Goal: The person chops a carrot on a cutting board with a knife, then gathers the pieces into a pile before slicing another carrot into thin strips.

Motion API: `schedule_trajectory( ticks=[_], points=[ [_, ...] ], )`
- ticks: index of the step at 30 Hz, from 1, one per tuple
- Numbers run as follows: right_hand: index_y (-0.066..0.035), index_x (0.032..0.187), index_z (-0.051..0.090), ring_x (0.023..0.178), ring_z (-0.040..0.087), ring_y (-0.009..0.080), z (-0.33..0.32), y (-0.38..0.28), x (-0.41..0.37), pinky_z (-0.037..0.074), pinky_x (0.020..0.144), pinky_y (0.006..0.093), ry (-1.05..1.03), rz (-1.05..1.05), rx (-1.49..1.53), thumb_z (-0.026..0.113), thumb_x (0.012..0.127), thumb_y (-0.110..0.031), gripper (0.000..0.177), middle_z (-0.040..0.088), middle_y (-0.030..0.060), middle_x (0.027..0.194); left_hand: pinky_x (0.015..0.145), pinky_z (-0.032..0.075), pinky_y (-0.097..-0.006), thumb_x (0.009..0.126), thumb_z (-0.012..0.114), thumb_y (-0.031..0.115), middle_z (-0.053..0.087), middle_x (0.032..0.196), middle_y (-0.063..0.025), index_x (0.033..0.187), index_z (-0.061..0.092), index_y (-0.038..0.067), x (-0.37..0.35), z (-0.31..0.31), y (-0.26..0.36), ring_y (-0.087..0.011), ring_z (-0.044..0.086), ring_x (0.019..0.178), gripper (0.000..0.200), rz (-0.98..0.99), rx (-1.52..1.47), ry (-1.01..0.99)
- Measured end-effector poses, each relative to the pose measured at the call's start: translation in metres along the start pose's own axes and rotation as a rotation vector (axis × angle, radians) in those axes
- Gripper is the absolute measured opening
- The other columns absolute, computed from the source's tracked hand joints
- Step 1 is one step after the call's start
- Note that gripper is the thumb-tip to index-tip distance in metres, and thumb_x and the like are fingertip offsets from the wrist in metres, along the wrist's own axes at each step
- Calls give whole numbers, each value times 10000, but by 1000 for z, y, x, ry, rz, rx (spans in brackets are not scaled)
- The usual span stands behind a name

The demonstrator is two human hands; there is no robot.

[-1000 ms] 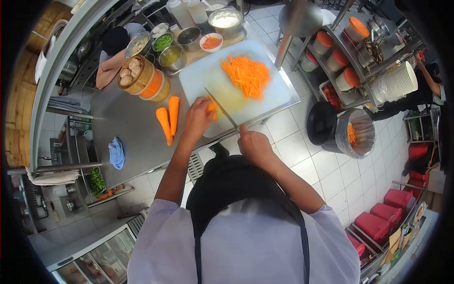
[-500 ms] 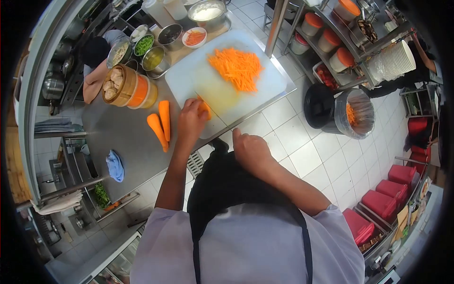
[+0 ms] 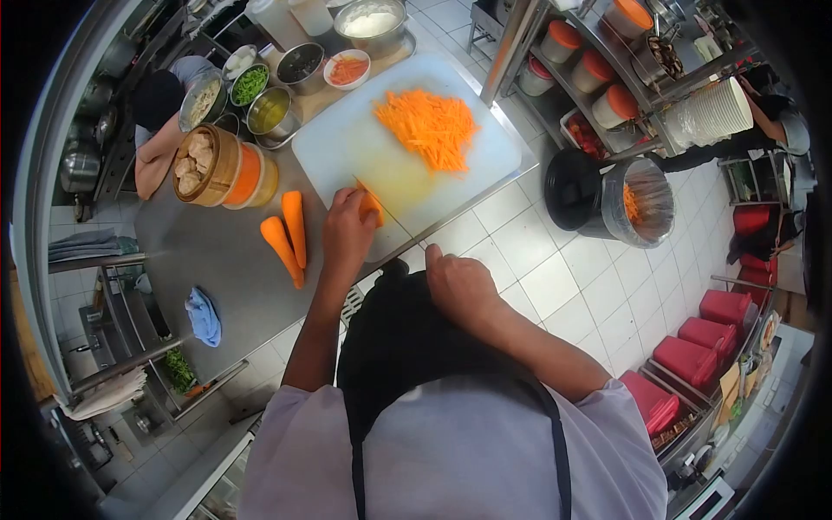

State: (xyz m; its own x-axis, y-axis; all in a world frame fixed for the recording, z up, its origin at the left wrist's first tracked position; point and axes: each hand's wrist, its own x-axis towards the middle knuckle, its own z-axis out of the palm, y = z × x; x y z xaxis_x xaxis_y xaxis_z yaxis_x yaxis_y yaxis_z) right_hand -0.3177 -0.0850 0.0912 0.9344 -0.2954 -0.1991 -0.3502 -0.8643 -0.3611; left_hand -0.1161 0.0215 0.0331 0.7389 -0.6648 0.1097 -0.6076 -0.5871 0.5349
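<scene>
My left hand (image 3: 349, 227) is closed on a carrot piece (image 3: 373, 209) at the near left of the white cutting board (image 3: 338, 143). My right hand (image 3: 459, 282) is a fist just off the board's near edge, closed round the handle of a knife. The thin blade (image 3: 394, 218) reaches over the board beside the carrot piece; its handle is mostly hidden in my fingers. A pile of carrot strips (image 3: 429, 128) lies on the far half of the board. Two whole carrots (image 3: 283, 251) rest on the steel counter left of my left hand.
Left of the board stand a bamboo steamer (image 3: 227, 169) with dumplings and bowls of ingredients, including chopped greens (image 3: 250, 85). A blue cloth (image 3: 204, 317) lies on the counter (image 3: 173, 251). A lined bin (image 3: 640, 204) stands right. Another person's arm (image 3: 154, 165) is beyond the steamer.
The whole view has shifted slightly, with the counter items lying a little further left. Both hands keep their holds and nearly the same places at the board.
</scene>
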Motion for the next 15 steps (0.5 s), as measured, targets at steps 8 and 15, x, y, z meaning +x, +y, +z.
schedule_trajectory(
  ticks=[8, 15],
  points=[
    [8, 990, 525, 681, 746, 349, 29, -2, 47, 592, 593, 440, -26, 36, 54, 573, 905, -45, 111, 712, 192, 726, 925, 557, -457, 849, 753, 100, 648, 1266, -155, 1200, 672, 21, 3, 1, -4, -379, 678, 1082, 369, 0, -31, -19],
    [6, 963, 538, 680, 742, 372, 66, 13, 89, 599, 615, 458, 59, -34, 82, 579, 897, -29, 85, 712, 214, 729, 912, 564, -456, 834, 778, 106, 658, 1250, -143, 1192, 675, 37, 1, 2, -5, -380, 679, 1076, 379, -8, -60, 6]
  ],
)
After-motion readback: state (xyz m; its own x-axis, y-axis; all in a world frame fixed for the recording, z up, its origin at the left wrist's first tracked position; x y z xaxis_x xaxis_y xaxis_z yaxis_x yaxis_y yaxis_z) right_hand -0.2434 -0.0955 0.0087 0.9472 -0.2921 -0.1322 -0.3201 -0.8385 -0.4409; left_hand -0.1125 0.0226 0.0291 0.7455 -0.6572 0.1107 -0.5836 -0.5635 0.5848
